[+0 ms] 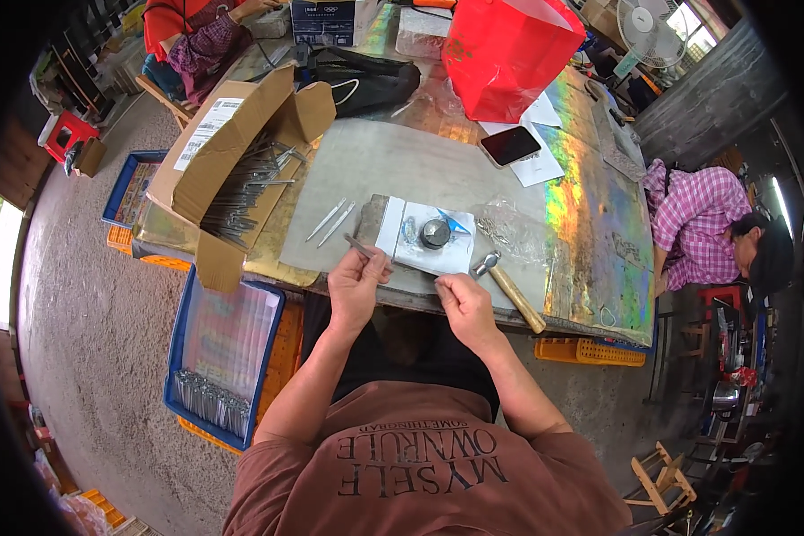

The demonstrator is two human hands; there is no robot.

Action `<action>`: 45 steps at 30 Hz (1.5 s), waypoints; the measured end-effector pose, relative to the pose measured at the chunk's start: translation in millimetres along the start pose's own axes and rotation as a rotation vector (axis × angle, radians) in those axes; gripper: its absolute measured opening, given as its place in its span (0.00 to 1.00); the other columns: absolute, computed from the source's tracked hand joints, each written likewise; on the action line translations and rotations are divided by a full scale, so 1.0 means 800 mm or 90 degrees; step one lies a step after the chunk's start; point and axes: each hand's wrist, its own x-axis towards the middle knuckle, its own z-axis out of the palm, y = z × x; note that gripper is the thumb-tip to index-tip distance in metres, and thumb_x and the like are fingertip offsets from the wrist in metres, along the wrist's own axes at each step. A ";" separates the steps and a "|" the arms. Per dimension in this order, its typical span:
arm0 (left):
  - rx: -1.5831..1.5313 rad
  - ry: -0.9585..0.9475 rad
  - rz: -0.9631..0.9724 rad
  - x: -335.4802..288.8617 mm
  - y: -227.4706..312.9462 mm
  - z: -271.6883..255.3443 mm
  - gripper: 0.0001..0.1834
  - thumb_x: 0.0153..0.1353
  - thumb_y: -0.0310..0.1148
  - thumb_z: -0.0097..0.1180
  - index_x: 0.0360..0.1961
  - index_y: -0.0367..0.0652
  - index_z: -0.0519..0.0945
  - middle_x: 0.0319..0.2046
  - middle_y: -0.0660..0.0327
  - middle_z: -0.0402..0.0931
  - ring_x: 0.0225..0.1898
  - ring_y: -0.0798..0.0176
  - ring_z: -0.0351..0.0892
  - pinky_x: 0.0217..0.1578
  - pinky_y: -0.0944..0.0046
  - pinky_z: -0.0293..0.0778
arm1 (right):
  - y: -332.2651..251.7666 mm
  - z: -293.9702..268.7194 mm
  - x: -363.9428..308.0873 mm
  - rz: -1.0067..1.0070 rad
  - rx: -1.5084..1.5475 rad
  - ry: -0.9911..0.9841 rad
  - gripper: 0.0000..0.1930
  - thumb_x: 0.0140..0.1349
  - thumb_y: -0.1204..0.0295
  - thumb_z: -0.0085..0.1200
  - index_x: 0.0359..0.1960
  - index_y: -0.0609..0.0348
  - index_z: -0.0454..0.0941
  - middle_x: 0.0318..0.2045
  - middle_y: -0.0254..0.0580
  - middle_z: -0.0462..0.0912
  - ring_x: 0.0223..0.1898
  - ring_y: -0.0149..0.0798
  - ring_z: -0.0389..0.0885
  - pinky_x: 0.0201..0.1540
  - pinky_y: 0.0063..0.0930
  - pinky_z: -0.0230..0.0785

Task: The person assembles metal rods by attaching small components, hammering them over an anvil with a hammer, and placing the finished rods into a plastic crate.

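The left hand (355, 284) pinches a dark strip (359, 247) between thumb and fingertips, a light grip that probably suits so thin a piece and leaves its far end free. The right hand (467, 308) is drawn narrow at the table's near edge, fingers curled; whether it holds something thin, I cannot tell. Between and just beyond them, a black pot (434, 234) sits on a white card (408, 256), which perhaps keeps the surface below clean. The hammer (514, 293) lies just beside the right hand, its handle angled toward the person, seemingly for easy pickup. Two pale rods (332, 222) lie side by side beyond the left hand, apart from the metal rods (241, 198) in the open box (188, 165), whose opening faces the work, likely for reach. Farther off, the phone (511, 146) lies on paper (545, 168), near the red bag (509, 67).
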 end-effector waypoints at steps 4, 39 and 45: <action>0.510 -0.079 0.359 -0.003 0.004 -0.015 0.03 0.49 0.22 0.54 0.28 0.39 0.74 0.23 0.61 0.74 0.25 0.59 0.73 0.24 0.67 0.67 | 0.004 0.011 -0.004 -0.088 -0.069 -0.014 0.05 0.48 0.80 0.51 0.28 0.64 0.72 0.21 0.46 0.72 0.24 0.47 0.72 0.26 0.34 0.64; 0.852 -0.041 0.376 -0.013 -0.043 0.023 0.07 0.38 0.22 0.49 0.20 0.46 0.69 0.24 0.63 0.63 0.33 0.59 0.64 0.41 0.50 0.56 | 0.028 0.025 -0.019 -0.134 -0.113 -0.016 0.07 0.44 0.80 0.50 0.28 0.62 0.73 0.21 0.44 0.70 0.26 0.47 0.70 0.30 0.35 0.62; 0.669 -0.033 0.416 -0.019 -0.034 0.021 0.07 0.41 0.21 0.50 0.24 0.44 0.72 0.23 0.61 0.65 0.32 0.57 0.66 0.40 0.56 0.58 | 0.026 0.023 -0.020 -0.117 -0.102 -0.003 0.06 0.46 0.80 0.50 0.28 0.63 0.73 0.21 0.44 0.71 0.26 0.47 0.70 0.30 0.35 0.62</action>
